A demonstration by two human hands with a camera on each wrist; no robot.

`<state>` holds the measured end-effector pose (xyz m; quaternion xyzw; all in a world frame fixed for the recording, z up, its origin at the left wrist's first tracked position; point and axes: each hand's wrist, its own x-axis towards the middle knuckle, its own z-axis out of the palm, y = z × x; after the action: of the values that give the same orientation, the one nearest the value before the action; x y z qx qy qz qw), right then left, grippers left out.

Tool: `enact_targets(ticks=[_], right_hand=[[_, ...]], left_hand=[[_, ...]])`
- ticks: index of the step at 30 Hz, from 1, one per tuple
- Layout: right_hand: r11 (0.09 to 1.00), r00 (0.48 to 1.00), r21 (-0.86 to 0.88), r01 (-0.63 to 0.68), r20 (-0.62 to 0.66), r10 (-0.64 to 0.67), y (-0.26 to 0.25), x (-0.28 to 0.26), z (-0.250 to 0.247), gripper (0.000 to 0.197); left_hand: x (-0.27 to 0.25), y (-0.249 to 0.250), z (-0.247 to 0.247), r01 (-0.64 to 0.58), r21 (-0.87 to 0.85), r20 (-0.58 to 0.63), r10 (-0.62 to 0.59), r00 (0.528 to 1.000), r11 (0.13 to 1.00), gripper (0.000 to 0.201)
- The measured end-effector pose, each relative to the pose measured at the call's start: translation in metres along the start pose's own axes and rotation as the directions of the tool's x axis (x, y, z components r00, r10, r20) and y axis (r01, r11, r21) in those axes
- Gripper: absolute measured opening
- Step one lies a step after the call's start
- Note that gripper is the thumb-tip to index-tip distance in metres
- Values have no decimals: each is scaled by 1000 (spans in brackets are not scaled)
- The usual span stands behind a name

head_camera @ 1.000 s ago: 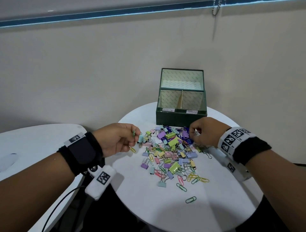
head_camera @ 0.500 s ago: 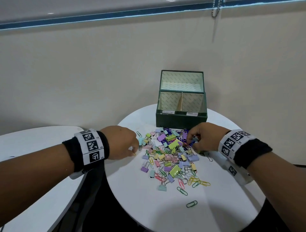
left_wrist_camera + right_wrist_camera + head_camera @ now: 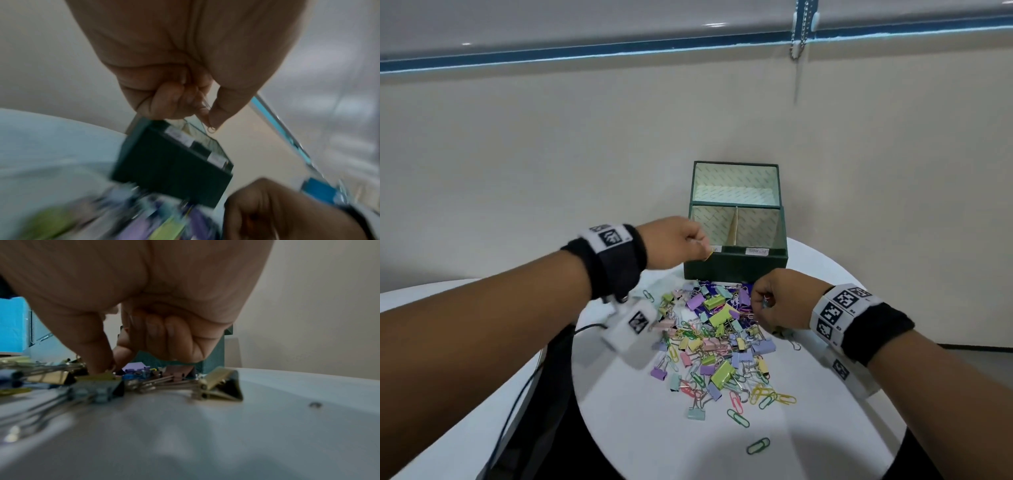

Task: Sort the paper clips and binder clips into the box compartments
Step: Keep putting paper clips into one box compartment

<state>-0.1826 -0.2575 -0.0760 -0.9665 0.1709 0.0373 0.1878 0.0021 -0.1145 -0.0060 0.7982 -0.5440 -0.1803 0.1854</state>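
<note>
A heap of pastel binder clips and paper clips [image 3: 715,339] lies on the round white table [image 3: 654,428]. Behind it stands the green box [image 3: 736,270], lid up, with a divider [image 3: 732,228] between its two front compartments. My left hand [image 3: 688,243] hovers at the box's front left corner. Its thumb and fingers pinch a small clip [image 3: 208,120], which shows thin wire and a yellow bit [image 3: 709,254]. My right hand [image 3: 767,301] sits low on the heap's far right. The thumb and forefinger [image 3: 112,363] of that hand pinch at a clip there; which clip is hidden.
Two small labels [image 3: 756,251] sit on the box's front rim. A loose green paper clip [image 3: 757,445] lies near the table's front edge. A second white table [image 3: 431,291] stands at the left. A wall is close behind the box.
My left hand rose from the heap's left edge and moved up and right to the box's front left corner with its clip. The right hand stayed at the heap's far right.
</note>
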Motion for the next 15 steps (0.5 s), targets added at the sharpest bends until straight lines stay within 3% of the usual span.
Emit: enact_targets(ticks=[6, 10, 12, 15], right_hand=[[1000, 993, 28, -8, -116, 12, 2, -1, -1, 6], [999, 977, 39, -6, -211, 14, 6, 0, 1, 8], [999, 969, 51, -1, -245, 13, 8, 2, 3, 9], [997, 954, 71, 11, -301, 11, 9, 3, 1, 12]], left_hand=[[63, 31, 10, 96, -182, -71, -111, 991, 979, 18], [71, 42, 14, 167, -593, 45, -175, 984, 788, 10], [67, 39, 9, 167, -676, 69, -164, 984, 717, 23], [52, 28, 1, 107, -724, 33, -120, 992, 682, 37]])
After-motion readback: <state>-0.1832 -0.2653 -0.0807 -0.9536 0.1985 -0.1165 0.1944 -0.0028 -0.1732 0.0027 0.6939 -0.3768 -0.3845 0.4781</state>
